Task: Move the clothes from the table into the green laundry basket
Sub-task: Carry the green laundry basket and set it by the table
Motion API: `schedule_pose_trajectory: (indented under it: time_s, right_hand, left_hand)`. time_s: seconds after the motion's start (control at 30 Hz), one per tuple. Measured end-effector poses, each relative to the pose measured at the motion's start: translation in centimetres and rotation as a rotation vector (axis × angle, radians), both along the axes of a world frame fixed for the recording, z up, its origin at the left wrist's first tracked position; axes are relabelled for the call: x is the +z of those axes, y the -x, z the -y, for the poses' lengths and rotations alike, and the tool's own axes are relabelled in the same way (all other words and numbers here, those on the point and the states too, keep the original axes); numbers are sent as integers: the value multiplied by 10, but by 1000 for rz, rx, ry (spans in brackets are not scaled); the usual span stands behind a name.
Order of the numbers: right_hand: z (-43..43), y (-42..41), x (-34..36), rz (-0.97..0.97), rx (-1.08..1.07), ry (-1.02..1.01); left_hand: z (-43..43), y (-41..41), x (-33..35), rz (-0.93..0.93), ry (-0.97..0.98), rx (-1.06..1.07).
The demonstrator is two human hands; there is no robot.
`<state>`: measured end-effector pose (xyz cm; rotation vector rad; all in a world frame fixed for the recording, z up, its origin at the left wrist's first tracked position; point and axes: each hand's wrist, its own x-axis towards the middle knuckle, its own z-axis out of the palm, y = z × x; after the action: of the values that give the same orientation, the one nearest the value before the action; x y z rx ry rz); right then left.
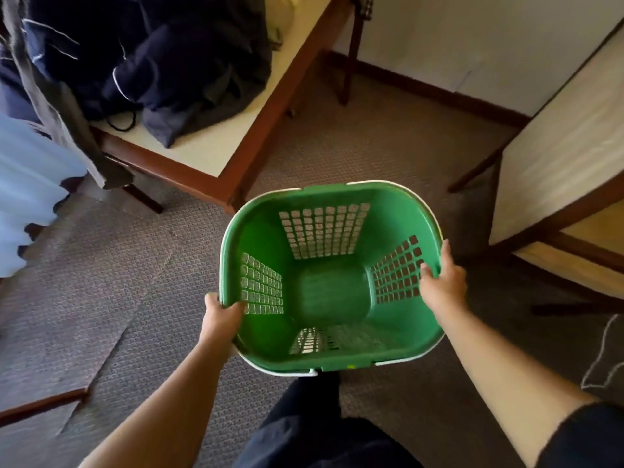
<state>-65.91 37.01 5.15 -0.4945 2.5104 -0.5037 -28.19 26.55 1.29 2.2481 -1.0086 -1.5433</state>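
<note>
A green laundry basket (pixel 388 204) with slotted walls and a white rim sits in the middle of the head view, above the carpet, with nothing inside it. My left hand (pixel 223 314) grips its left rim, and my right hand (pixel 442 282) grips its right rim with fingers curled inside. A heap of dark navy clothes (pixel 162 59) lies on a cream-topped wooden table (pixel 236 136) at the upper left, beyond the basket. A grey garment (pixel 60 106) hangs over the table's near-left edge.
A light blue cloth (pixel 27 197) hangs at the left edge. A second wood-framed cream panel (pixel 557 157) stands at the right. Patterned grey carpet (pixel 101 282) covers the floor. A wall with dark skirting runs behind. My dark trousers (pixel 314 427) show below the basket.
</note>
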Motion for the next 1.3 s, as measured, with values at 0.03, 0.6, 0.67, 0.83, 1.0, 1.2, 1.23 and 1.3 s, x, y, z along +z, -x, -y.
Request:
schedule_pose_trajectory:
  time_s: [0.03, 0.6, 0.67, 0.83, 1.0, 1.2, 1.23, 1.3]
  right_hand:
    - [12, 14, -3, -10, 15, -7]
    - [207, 189, -22, 45, 639, -122]
    - [228, 203, -26, 78, 750, -114]
    - [284, 217, -44, -11, 968, -161]
    - [307, 206, -74, -206, 1216, -205]
    - [265, 174, -103, -68, 1470, -262]
    - [258, 171, -108, -51, 1497, -292]
    - [247, 171, -115, -61, 1566, -345]
  left_hand:
    - [2, 8, -4, -20, -27, 25]
    - [3, 182, -9, -83, -10, 577]
    - [-2, 202, -21, -101, -1, 672]
    - [1, 238, -42, -204, 4, 774]
    - [22, 257, -73, -278, 25, 825]
    - [41, 264, -112, -341, 93, 826]
    - [44, 265, -113, -341, 101, 834]
    - [49, 264, -116, -344, 108, 837]
